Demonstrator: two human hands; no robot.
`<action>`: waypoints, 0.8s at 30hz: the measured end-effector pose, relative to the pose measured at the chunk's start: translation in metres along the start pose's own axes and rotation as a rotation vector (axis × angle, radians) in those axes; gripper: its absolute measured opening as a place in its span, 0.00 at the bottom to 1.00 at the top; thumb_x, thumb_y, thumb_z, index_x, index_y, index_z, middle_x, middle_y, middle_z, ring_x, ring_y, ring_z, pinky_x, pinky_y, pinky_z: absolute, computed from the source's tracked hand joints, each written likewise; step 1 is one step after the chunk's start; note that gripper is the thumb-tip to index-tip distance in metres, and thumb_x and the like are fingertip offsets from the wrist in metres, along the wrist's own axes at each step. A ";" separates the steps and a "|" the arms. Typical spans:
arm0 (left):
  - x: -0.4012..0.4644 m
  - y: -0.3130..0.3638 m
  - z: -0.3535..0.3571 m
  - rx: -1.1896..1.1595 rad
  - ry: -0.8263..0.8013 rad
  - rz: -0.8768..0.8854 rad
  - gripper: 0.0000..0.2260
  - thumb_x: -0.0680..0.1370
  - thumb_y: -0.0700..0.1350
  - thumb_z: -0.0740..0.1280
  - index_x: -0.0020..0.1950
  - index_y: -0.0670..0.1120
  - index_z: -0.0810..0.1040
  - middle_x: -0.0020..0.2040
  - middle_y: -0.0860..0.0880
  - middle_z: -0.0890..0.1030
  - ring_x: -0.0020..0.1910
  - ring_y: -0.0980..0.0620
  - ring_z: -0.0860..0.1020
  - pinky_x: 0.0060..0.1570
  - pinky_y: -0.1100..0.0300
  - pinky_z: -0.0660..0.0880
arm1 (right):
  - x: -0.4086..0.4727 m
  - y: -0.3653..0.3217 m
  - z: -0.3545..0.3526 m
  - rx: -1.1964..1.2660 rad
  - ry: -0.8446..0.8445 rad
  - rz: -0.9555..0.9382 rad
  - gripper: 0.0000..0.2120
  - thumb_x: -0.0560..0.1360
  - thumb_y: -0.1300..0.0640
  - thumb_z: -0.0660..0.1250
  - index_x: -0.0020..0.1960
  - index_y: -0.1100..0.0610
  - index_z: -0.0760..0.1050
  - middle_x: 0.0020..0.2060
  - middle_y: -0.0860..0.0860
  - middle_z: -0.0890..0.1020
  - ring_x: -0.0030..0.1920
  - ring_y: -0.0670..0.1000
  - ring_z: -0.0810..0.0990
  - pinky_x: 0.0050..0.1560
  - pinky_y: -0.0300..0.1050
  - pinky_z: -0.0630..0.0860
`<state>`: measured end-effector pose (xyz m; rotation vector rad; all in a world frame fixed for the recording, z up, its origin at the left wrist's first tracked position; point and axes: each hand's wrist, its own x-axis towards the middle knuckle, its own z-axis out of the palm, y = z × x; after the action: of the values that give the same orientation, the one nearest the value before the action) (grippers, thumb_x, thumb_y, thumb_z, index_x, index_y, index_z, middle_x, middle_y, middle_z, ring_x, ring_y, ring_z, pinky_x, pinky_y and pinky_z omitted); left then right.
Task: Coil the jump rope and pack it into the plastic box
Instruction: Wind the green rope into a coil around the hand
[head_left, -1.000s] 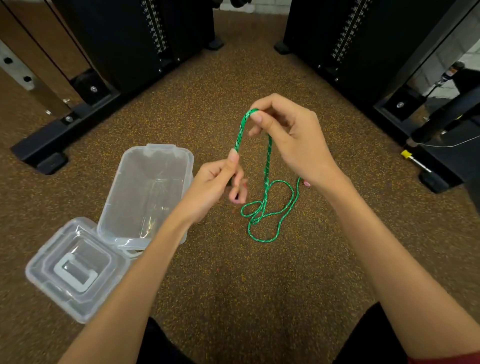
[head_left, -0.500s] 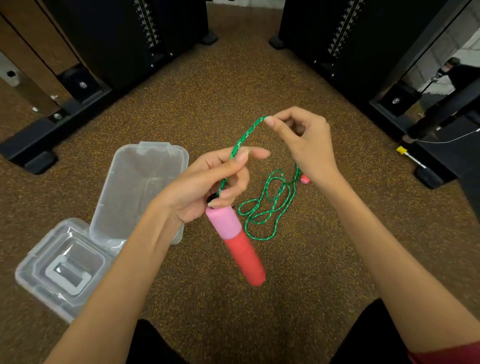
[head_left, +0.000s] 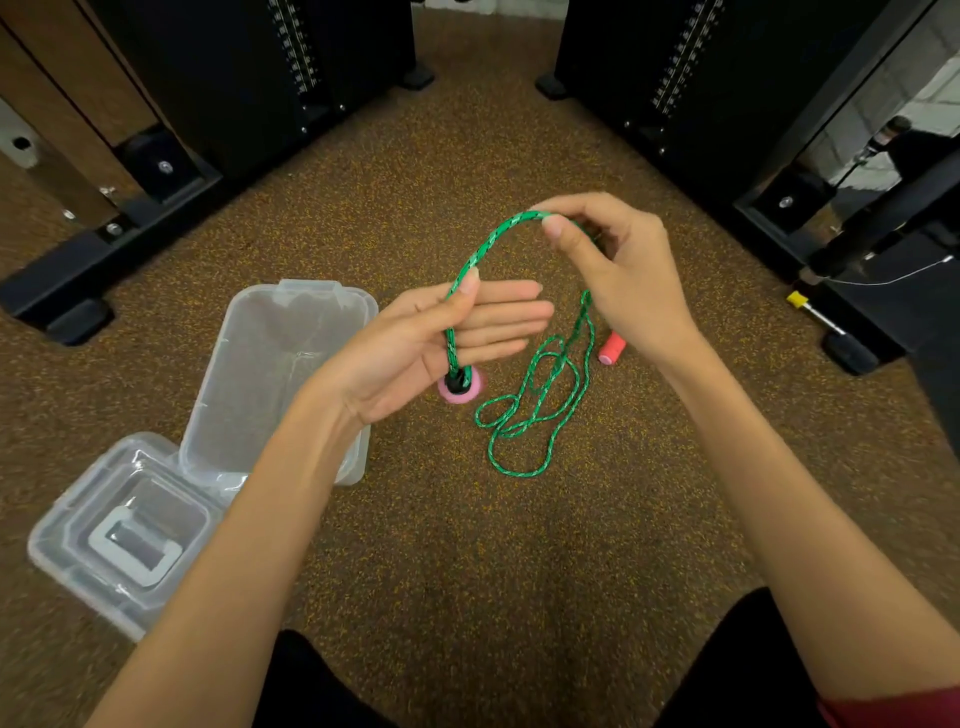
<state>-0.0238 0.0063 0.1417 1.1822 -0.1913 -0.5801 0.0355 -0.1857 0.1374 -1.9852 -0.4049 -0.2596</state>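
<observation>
Jump rope (head_left: 540, 395) arcs between both hands above the floor (head_left: 467, 545). Left hand (head_left: 441, 338) palm-up, fingers straight, thumb pinning the cord on the palm; pink handle (head_left: 460, 387) hangs under it, seen end-on, long axis pointing down. Right hand (head_left: 618, 270) pinches the top of the arc. Slack drops into loose loops on the floor, second handle (head_left: 610, 349) beside them. Plastic box (head_left: 291, 374) open at left, lid (head_left: 119, 530) flipped back
</observation>
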 end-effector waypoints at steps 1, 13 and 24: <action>0.000 0.001 0.000 -0.022 -0.009 0.014 0.20 0.83 0.44 0.48 0.66 0.36 0.72 0.61 0.39 0.79 0.63 0.43 0.77 0.63 0.53 0.73 | -0.002 0.004 0.004 -0.023 -0.031 0.001 0.08 0.78 0.56 0.65 0.54 0.53 0.80 0.43 0.53 0.83 0.44 0.49 0.80 0.51 0.46 0.74; -0.006 0.018 -0.027 -0.316 0.154 0.265 0.23 0.83 0.48 0.47 0.63 0.37 0.75 0.62 0.40 0.79 0.65 0.44 0.75 0.63 0.54 0.74 | -0.036 0.035 0.042 0.096 -0.687 0.279 0.15 0.82 0.54 0.56 0.53 0.60 0.79 0.27 0.49 0.71 0.28 0.47 0.70 0.33 0.38 0.70; -0.010 0.009 -0.081 -0.248 0.527 0.366 0.21 0.84 0.49 0.47 0.70 0.38 0.66 0.70 0.42 0.72 0.67 0.49 0.73 0.70 0.54 0.65 | -0.040 0.003 0.019 -0.137 -1.031 0.259 0.14 0.81 0.54 0.59 0.63 0.53 0.77 0.30 0.47 0.75 0.31 0.45 0.72 0.35 0.32 0.69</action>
<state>0.0057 0.0796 0.1204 0.9892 0.1125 0.0394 -0.0005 -0.1765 0.1125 -2.1518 -0.7673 0.9627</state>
